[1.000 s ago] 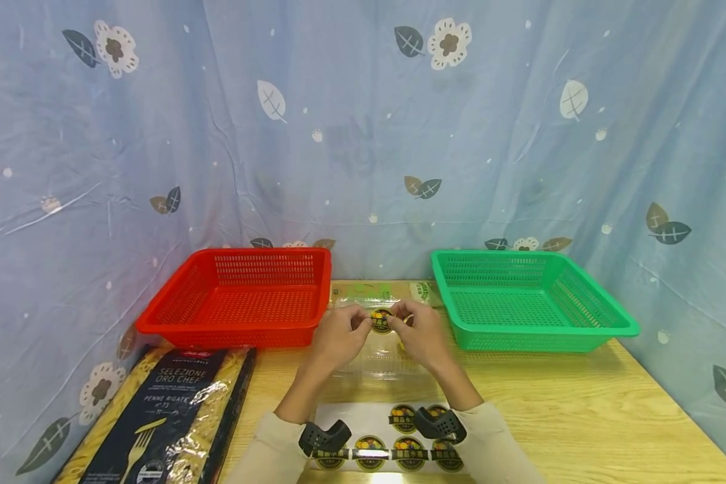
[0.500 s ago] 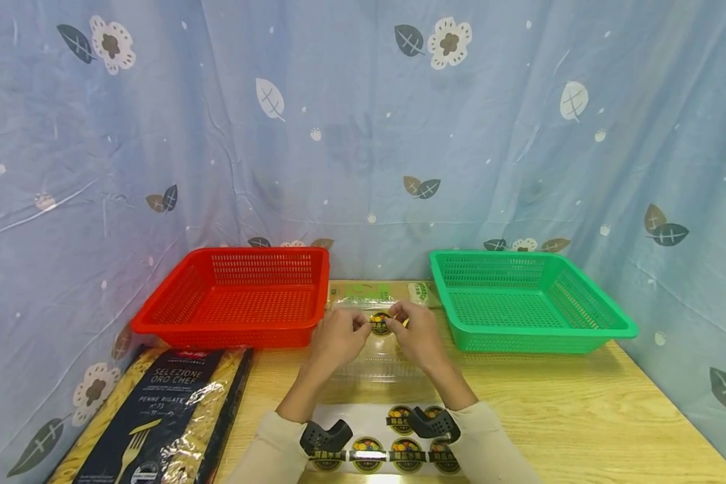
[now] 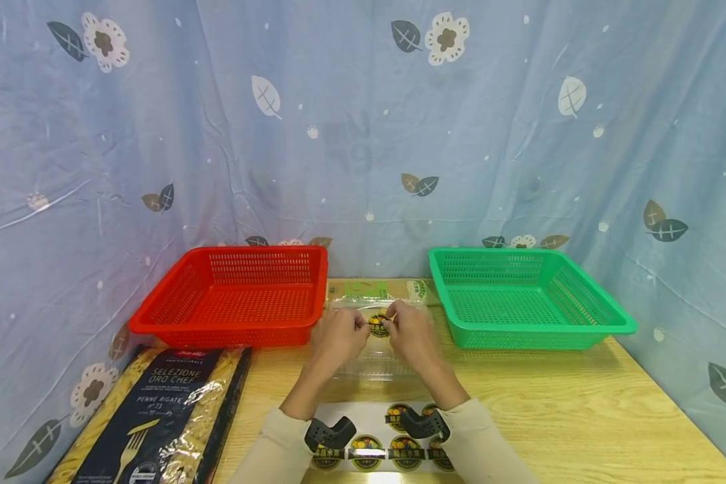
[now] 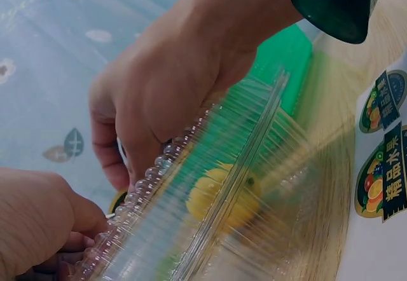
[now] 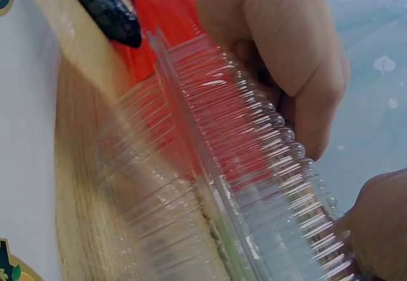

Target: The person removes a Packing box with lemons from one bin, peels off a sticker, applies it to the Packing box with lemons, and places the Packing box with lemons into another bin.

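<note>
A round black sticker (image 3: 378,325) with a fruit picture and gold lettering lies over the lid of a clear plastic clamshell box (image 3: 372,367). My left hand (image 3: 341,338) pinches its left edge, while my right hand (image 3: 413,338) pinches the right edge. Whether the sticker touches the lid I cannot tell. Through the ribbed box wall in the left wrist view, a round yellow fruit (image 4: 222,195) shows inside. The right wrist view has the box's ridged rim between the hands; fingertips are largely hidden there.
A red basket (image 3: 232,339) stands at the left, a green basket (image 3: 538,339) at the right. A penne bag (image 3: 163,403) lies front left. Nearest me is a white sheet of several stickers (image 3: 363,411). Behind the box lies a flat package with green print (image 3: 369,289).
My right hand has shifted slightly left, closer to the left hand, and now covers the yellow patch seen beside it. Both hands keep their pinch on the sticker. The head view has moved slightly.
</note>
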The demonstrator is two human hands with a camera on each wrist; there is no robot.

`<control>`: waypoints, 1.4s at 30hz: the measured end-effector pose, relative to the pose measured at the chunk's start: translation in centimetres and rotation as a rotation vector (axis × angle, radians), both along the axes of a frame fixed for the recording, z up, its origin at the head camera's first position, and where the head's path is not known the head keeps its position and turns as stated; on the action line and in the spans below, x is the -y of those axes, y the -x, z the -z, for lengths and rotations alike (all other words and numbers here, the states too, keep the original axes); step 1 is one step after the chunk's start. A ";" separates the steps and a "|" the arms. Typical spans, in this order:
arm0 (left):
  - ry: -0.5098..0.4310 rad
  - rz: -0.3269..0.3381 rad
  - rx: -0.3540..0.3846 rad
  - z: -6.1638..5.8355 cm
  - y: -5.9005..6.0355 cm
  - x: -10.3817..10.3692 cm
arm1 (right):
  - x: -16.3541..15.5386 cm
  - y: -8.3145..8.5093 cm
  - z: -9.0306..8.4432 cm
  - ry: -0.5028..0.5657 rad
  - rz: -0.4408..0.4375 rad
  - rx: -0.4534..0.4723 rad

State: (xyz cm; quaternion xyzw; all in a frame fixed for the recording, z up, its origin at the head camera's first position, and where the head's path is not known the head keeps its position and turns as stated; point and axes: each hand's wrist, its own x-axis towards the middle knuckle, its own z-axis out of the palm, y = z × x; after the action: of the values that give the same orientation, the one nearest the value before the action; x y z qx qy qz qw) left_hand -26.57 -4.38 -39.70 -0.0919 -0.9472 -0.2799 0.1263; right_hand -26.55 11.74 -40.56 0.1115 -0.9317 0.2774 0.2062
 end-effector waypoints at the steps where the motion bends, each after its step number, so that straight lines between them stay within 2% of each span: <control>1: 0.002 -0.002 0.002 0.0 0.0 0.0 | 0.1 0.0 0.0 -0.008 0.001 -0.001; 15: 0.017 -0.036 0.011 -0.1 0.0 0.0 | 0.5 -0.1 -0.1 -0.098 0.040 -0.018; 24: 0.021 -0.048 -0.008 -0.1 0.1 -0.1 | 0.3 -0.3 0.0 -0.170 0.001 -0.087; 33: 0.010 -0.034 -0.020 0.0 -0.1 -0.1 | 0.0 -0.3 0.0 -0.189 -0.038 -0.118; 38: 0.023 -0.028 -0.047 0.3 -0.4 -0.1 | -0.2 -0.5 0.1 -0.187 -0.062 -0.091; 42: 0.048 -0.029 -0.100 0.6 -0.6 -0.1 | -0.2 -0.7 0.2 -0.172 -0.072 -0.046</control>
State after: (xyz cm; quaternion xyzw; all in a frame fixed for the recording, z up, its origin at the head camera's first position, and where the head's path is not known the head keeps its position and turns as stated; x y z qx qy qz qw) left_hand -26.01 -4.31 -40.34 -0.0952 -0.9474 -0.2503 0.1753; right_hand -25.83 11.94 -40.72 0.1686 -0.9425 0.2010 0.2070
